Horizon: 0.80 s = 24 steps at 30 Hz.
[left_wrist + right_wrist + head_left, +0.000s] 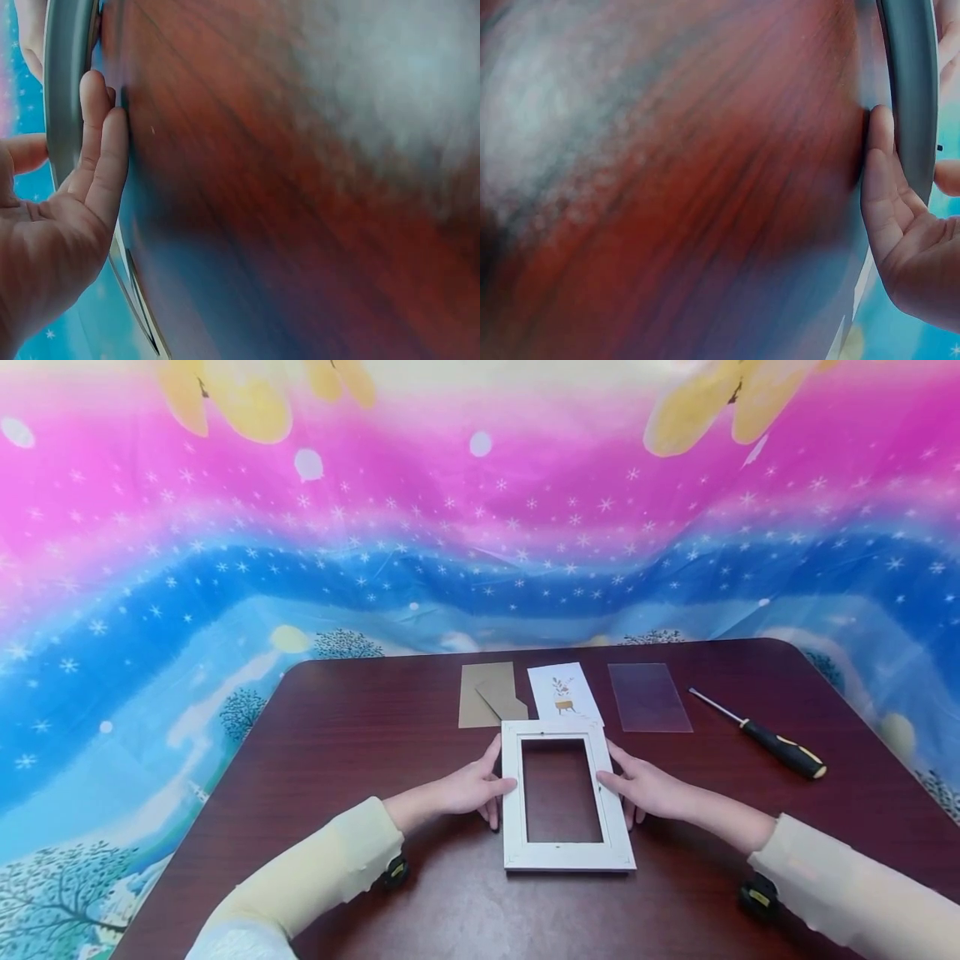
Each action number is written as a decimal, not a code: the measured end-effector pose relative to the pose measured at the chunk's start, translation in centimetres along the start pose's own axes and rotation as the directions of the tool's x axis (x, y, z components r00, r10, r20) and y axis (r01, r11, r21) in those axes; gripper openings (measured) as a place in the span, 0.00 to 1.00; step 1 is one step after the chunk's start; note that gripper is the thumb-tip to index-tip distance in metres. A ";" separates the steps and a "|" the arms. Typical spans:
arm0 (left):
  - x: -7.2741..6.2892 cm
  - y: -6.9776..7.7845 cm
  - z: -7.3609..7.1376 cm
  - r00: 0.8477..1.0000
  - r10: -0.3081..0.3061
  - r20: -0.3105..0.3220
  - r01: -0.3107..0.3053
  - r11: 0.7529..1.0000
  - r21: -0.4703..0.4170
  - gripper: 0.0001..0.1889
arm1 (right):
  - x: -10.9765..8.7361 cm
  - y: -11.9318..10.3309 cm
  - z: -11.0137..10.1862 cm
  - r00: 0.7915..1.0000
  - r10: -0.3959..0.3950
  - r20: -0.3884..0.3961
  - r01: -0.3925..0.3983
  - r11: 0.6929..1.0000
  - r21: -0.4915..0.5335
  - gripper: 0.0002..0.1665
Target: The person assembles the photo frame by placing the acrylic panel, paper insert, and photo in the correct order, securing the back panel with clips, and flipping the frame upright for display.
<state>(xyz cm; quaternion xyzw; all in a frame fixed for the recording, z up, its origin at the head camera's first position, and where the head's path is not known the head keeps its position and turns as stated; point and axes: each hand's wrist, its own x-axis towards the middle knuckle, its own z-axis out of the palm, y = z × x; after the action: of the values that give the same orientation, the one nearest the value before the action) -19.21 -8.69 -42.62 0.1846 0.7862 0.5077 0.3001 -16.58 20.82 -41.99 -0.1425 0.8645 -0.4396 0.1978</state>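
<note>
A white picture frame [512,827] with a bare rectangular opening is held by its two long sides, just above the table. My left hand [474,787] grips its left side, thumb on the upper face and fingers beneath. On the opposite side my right hand [647,787] holds it the same way. In the left wrist view the frame's edge [66,90] lies between thumb and fingers of the left hand [64,225]. The right wrist view shows the frame edge [913,90] pinched by the right hand [919,240].
Behind the frame lie a brown backing board [480,681] with a stand flap, a white card with a plant drawing [562,689] and a clear sheet [651,697]. A screwdriver [780,747] rests at the right of the dark wooden table [360,718]. A patterned cloth [480,527] hangs behind.
</note>
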 end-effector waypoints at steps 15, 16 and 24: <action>0.8 -0.6 -0.4 0.999 0.001 0.044 -0.004 0.997 0.071 0.43 | 0.6 0.4 0.1 1.000 -0.025 0.014 0.026 0.999 -0.023 0.43; 0.9 -0.6 -0.4 0.999 0.001 0.045 -0.004 0.997 0.081 0.43 | 0.6 0.4 0.1 1.000 -0.026 0.012 0.026 0.999 -0.025 0.43; 1.0 -0.4 -0.4 0.998 -0.012 0.061 0.004 0.993 0.117 0.43 | 0.9 0.7 0.1 0.999 -0.037 0.007 0.037 0.998 -0.050 0.41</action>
<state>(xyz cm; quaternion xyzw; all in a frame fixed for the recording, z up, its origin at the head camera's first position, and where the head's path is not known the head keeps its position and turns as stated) -20.18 -8.50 -43.15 0.2143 0.8058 0.4536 0.3148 -17.41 20.74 -42.80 -0.1648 0.8719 -0.4209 0.1886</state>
